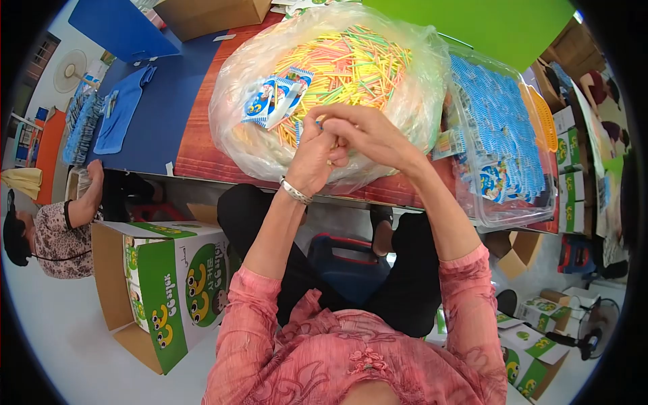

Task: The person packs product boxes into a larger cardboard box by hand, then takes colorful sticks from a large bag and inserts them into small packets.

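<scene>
My left hand [312,158] and my right hand [368,132] meet over the near edge of a large clear plastic bag [233,88]. Both have their fingers curled and pressed together. A tiny bluish bit shows between them, but what they hold is mostly hidden. Inside the bag lies a heap of thin pastel sticks [358,64] in yellow, green, pink and orange. Several blue-and-white printed packets [268,100] rest on the sticks, just left of my hands.
At right stands a clear plastic tub [480,214] filled with blue-and-white packets [496,128]. An open green-and-white carton [179,297] is on the floor at left. Another person [64,236] sits beyond it, at the blue table section [158,115]. A green panel [486,30] rises behind the bag.
</scene>
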The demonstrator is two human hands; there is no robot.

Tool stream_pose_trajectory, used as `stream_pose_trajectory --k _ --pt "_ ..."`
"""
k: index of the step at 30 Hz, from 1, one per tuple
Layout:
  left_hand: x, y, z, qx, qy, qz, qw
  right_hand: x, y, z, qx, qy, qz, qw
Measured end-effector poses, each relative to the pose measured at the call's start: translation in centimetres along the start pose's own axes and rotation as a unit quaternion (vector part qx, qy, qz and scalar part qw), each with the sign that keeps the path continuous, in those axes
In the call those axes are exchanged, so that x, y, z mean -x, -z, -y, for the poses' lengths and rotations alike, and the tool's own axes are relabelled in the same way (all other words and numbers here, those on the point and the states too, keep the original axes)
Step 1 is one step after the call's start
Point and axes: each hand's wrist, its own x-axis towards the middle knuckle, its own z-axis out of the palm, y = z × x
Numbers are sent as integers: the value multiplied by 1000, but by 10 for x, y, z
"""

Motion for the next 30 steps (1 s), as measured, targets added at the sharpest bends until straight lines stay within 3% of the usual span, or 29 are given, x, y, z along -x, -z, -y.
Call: stream_pose_trajectory --k 3,4,7,10,12,19,21,23,26,29,30 --pt "-3 8 1 -24 -24 41 999 -5 6 -10 -24 72 -46 996" --pt "-3 8 0 -31 -30 55 998 -7 7 -16 53 154 -65 984" --pt "-2 0 -10 -138 -17 16 990 -4 9 -13 -82 -1 1 997" --pt "-1 -8 -12 -195 -17 -44 980 -5 0 -9 -123 -25 -34 992" --pt "-8 -1 -15 -205 -18 -31 978 -10 -1 -10 -119 -28 -40 992" --pt "-26 12 -12 -296 -220 -130 920 -24 -10 -2 -192 7 -85 978" --pt "-31 32 -22 -406 -279 -170 853 -34 0 -11 -122 12 -143 982" --pt "-32 63 -45 -607 -318 -202 700 -35 7 -19 -26 54 -193 979" --pt "-41 108 -54 -690 -358 -284 561 -33 10 -28 139 158 -217 953" --pt "-55 133 -61 -712 -275 -304 570 -34 -12 -39 287 186 -154 927" --pt "-60 133 -62 -722 -253 -318 560 -31 -18 -39 265 192 -133 936"
